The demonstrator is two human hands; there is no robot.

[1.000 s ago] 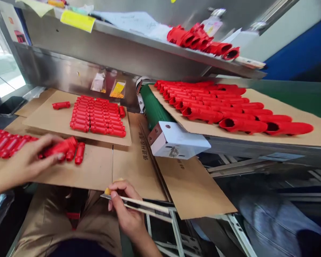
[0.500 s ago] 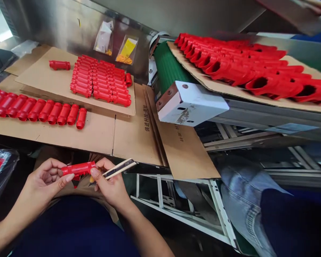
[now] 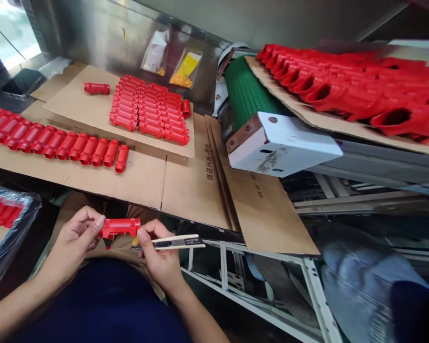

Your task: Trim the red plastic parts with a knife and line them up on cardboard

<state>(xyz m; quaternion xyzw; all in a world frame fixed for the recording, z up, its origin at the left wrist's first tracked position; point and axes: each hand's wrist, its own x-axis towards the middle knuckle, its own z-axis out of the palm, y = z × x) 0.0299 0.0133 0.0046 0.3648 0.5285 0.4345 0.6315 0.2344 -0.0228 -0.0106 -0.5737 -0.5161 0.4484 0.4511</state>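
Above my lap, my left hand (image 3: 79,238) grips the left end of a red plastic tubular part (image 3: 121,226) between thumb and fingers. The part lies roughly level, its ribbed side toward me. My right hand (image 3: 160,255) is closed around a utility knife (image 3: 178,242) with a cream and black handle pointing right. Its blade end, near a small yellow piece, lies close to the part's right end. My right fingertips are at that end too; whether the blade touches it I cannot tell.
A row of red parts (image 3: 69,145) and a block of more (image 3: 150,112) lie on cardboard (image 3: 189,190). At right, a green conveyor (image 3: 248,90) with a white corner bracket (image 3: 282,147) carries larger red parts. A lined bin (image 3: 28,214) stands left; a person's jeans (image 3: 364,281) show at right.
The view has swung left, so the scene sits further right. The red part has been turned, showing a different side, and the knife has gone from slanting upward to nearly level.
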